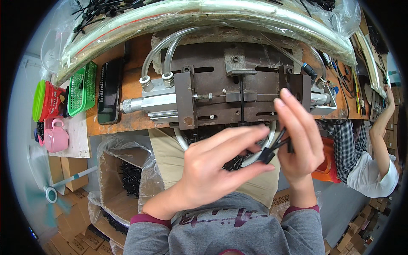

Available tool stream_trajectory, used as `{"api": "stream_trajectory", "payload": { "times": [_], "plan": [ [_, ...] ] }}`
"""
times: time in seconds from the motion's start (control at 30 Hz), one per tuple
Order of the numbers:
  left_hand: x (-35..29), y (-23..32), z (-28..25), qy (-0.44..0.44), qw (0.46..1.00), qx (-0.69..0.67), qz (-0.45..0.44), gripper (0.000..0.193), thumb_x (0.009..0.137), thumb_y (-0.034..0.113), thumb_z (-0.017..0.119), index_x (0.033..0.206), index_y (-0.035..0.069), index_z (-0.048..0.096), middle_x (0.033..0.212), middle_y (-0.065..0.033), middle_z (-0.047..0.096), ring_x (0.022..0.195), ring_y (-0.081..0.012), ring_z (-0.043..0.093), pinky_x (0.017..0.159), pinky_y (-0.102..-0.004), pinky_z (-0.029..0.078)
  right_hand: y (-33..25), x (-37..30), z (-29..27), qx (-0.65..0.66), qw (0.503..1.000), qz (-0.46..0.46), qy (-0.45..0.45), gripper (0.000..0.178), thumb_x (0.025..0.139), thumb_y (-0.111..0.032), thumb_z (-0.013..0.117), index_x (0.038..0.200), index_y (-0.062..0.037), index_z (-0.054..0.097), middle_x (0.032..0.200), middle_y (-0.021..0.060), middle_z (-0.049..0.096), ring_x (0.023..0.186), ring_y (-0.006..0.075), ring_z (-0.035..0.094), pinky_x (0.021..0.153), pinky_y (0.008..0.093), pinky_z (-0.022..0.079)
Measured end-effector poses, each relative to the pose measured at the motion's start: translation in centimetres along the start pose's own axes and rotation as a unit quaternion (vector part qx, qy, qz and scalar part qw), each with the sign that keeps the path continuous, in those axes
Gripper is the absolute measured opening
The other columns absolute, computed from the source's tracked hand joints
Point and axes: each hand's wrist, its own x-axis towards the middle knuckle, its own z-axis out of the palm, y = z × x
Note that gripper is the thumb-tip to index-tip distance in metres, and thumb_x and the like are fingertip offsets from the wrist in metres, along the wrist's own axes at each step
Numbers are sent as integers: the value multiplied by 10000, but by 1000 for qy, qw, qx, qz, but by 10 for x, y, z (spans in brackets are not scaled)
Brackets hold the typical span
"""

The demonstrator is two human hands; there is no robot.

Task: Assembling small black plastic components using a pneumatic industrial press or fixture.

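Note:
My left hand [212, 157] reaches across in front of the metal clamping fixture [212, 57], its fingers and thumb stretched out and apart. By its thumb is a small black plastic part [267, 155] with thin legs, which run toward my right hand [301, 142]. That hand is raised, fingers pointing up, with the thin black pieces held against its palm side; its thumb is hidden. A slim black rod [242, 100] stands across the small block at the fixture's middle. Silver cylinders [159, 105] with clear air tubes flank the fixture.
Plastic-wrapped padded tubing [204, 12] arches along the back. At left stand a black tray [109, 91], a green basket [83, 89] and a pink cup [56, 137]. A bag-lined carton [112, 174] with black parts is below. Another person [367, 165] works at right beside an orange bucket [326, 161].

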Motion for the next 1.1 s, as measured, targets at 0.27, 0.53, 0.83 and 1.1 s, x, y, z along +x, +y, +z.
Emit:
{"api": "stream_trajectory", "payload": {
  "times": [0.27,0.53,0.83,1.1],
  "plan": [
    [-6,3,-13,29,999,-14,14,376,654,-39,852,1011,18,749,996,-121,683,941,-184,663,688,-257,577,1,6,1,85,991,94,30,355,831,171,620,1163,54,669,1185,222,659,1027,262,685,791,309,614],
    [-2,-37,12,45,913,382,139,333,624,34,768,952,51,718,1226,-111,680,757,-191,648,729,-312,512,3,-2,-6,182,965,183,48,201,875,105,628,1049,33,701,1029,161,699,871,210,705,751,280,557],
    [4,-27,7,12,910,401,103,365,641,76,805,995,53,718,1217,-81,689,678,-153,649,649,-272,490,0,-5,-7,1,996,73,41,257,827,124,646,1074,67,685,1083,198,702,1014,289,693,880,347,553],
    [3,0,2,-12,999,-20,45,470,680,73,886,1103,-3,696,1053,-147,707,805,-167,696,679,-258,572,-12,-15,13,82,997,14,-9,431,731,10,683,1152,103,663,1168,270,659,1008,342,701,838,366,587]
  ]
}}
